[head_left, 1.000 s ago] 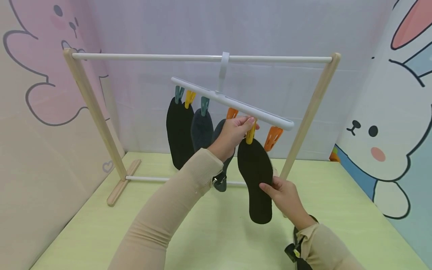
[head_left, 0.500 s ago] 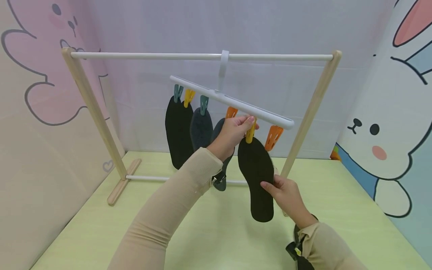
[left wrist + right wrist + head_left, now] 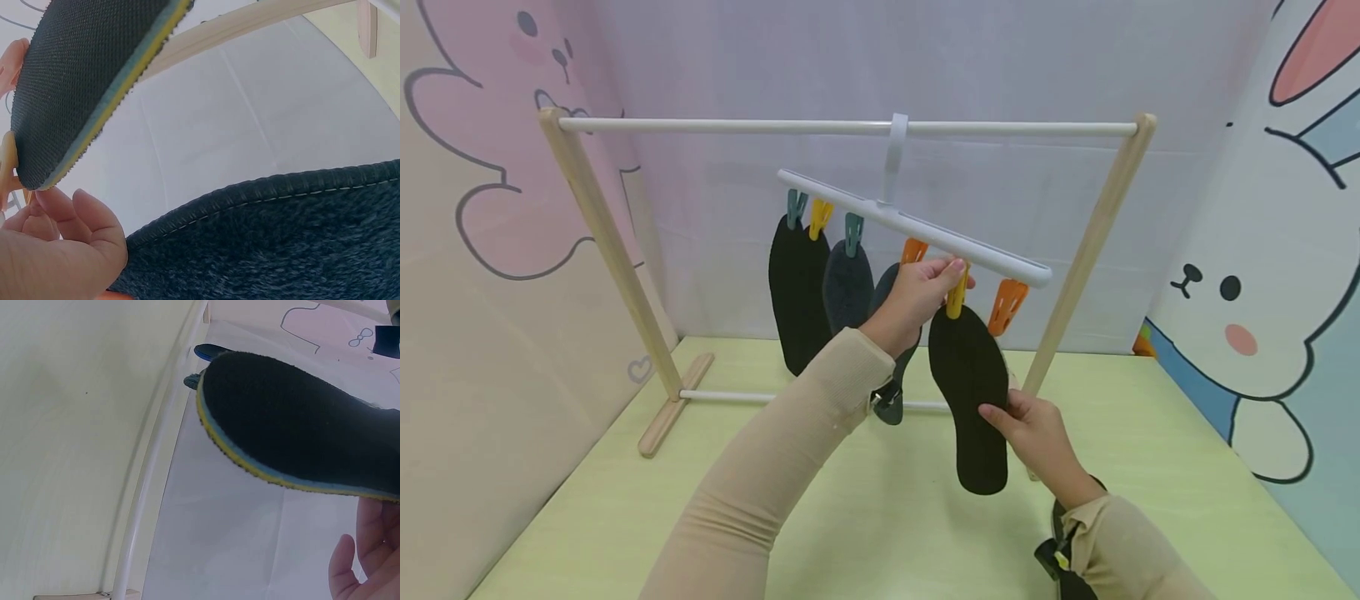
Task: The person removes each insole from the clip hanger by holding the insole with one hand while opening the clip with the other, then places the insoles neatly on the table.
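My left hand pinches the yellow clothespin below the right half of the white hanger. From that clothespin hangs a black insole, upright, its layered yellow and blue edge showing in the right wrist view. My right hand holds the insole's right edge near mid-length, thumb in front and fingers behind. Next to the left hand, a dark furry insole hangs under an orange clothespin, partly hidden by the arm. Another orange clothespin sits farther right; I cannot tell what it grips.
The hanger hooks over the white rail of a wooden rack. A black insole and a dark grey one hang at its left. Something black lies partly under the right sleeve on the pale table.
Both hands keep their holds on the clothespin and the insole. The insole's lower part has shifted very slightly right; otherwise only the view has moved a little.
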{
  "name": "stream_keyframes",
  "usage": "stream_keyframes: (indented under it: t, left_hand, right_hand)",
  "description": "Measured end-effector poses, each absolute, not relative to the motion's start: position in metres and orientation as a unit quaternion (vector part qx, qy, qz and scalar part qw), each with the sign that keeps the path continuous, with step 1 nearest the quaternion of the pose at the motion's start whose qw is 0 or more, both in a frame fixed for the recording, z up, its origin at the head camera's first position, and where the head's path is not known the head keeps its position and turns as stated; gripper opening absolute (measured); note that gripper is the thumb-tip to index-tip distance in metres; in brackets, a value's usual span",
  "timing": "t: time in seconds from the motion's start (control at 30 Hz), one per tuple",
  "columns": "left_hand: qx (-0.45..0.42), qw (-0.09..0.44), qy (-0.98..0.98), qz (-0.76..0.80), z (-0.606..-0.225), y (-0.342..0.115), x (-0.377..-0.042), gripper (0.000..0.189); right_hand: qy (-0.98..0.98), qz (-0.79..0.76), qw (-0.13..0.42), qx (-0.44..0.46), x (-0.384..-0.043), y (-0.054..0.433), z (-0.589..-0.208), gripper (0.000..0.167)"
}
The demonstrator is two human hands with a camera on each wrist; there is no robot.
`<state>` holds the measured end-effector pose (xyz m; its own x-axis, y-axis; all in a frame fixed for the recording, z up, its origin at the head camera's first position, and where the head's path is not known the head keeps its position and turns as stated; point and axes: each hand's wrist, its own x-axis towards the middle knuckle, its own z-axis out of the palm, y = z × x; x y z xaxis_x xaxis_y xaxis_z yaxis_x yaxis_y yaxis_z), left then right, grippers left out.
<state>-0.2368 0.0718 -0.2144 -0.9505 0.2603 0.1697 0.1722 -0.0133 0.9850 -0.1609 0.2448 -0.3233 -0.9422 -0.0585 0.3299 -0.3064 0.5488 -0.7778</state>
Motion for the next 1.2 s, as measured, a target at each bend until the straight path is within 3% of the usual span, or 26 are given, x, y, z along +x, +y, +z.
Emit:
stream_keyframes:
  t: [1.2]
  left_hand:
    - [0.148,0.026,0.706,0.692,-0.2152,0.0734,-0.2343,0.035]
  right_hand:
    - [-0.873,0.459,0.133,0.094,-0.1575,0.2482,-0.3304,0.019]
